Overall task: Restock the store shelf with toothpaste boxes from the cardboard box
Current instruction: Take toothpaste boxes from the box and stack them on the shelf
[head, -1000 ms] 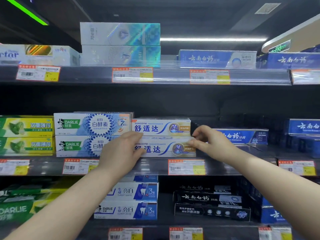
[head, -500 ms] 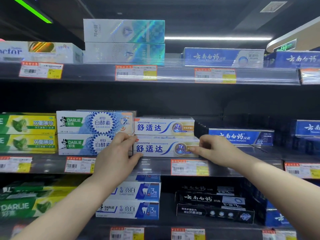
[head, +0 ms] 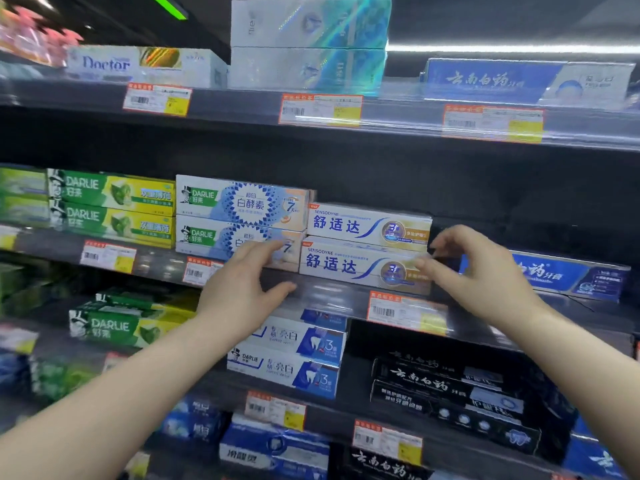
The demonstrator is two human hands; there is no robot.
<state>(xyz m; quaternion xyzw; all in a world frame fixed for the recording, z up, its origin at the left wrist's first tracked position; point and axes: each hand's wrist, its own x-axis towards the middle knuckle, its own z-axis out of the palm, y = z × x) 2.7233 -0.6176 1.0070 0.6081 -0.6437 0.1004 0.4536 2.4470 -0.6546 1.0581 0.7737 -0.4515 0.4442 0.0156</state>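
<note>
Two white Sensodyne toothpaste boxes are stacked on the middle shelf (head: 332,292), the upper box (head: 367,225) on the lower box (head: 356,265). My left hand (head: 242,289) hovers open just left of the lower box, fingers spread, off the box. At the stack's right end is my right hand (head: 481,271), fingers loosely curled; a fingertip is at the lower box's right end. Neither hand grips a box. The cardboard box is out of view.
Darlie white-blue boxes (head: 239,202) stand directly left of the stack, green Darlie boxes (head: 110,192) further left. A blue box (head: 568,275) lies to the right, with a dark gap behind. Shelves above and below hold more boxes and price tags (head: 405,311).
Both hands have drawn back from the lower Sensodyne box, which they held at its ends before. The view has swung, so the shelf now looks tilted and shifted right.
</note>
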